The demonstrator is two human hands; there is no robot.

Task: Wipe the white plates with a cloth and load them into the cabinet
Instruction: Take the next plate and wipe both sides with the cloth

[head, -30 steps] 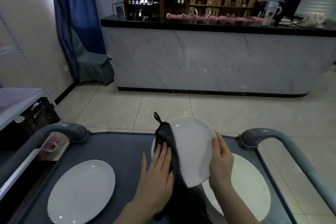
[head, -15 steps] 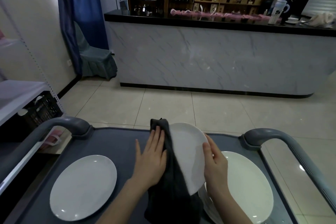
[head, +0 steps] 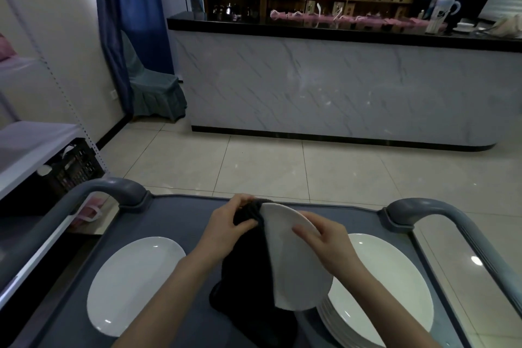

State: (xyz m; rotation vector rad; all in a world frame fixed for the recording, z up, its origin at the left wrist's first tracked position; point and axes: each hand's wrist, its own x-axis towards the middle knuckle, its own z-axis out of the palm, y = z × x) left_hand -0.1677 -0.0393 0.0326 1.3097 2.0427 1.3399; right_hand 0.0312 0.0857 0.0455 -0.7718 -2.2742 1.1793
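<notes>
**A:** Which plate is being worked on, and where is it?

**B:** The held plate (head: 293, 257) is lifted off the cart (head: 175, 220), above its middle and tipped on edge. Its lower rim hangs just over the stack of plates (head: 389, 285) on the cart's right side. The right hand (head: 324, 240) grips it at the right rim, with the fingers lying across the face.

**A:** And the cloth?

**B:** The dark cloth (head: 248, 268) drapes down the plate's left half toward the cart's near edge. The left hand (head: 226, 232) has its fingers curled round a bunch of the cloth at the rim nearest the cart's far edge.

**A:** So how do you wipe it well from here?

**B:** My guess is the rim comes next. Run the bunched cloth round the edge while the right hand turns the plate, so no patch stays hidden under the fingers. Shift those fingers onto the rim alone, or they'll likely leave prints on the wiped face. Do the back as well, and hold the lower edge clear of the stack so it doesn't knock.

**A:** How far along is the job?

**B:** Probably early. A single plate (head: 132, 282) lies alone on the cart's left side, and I can't tell whether it has been wiped. I can't pick out a cabinet in view.
</notes>
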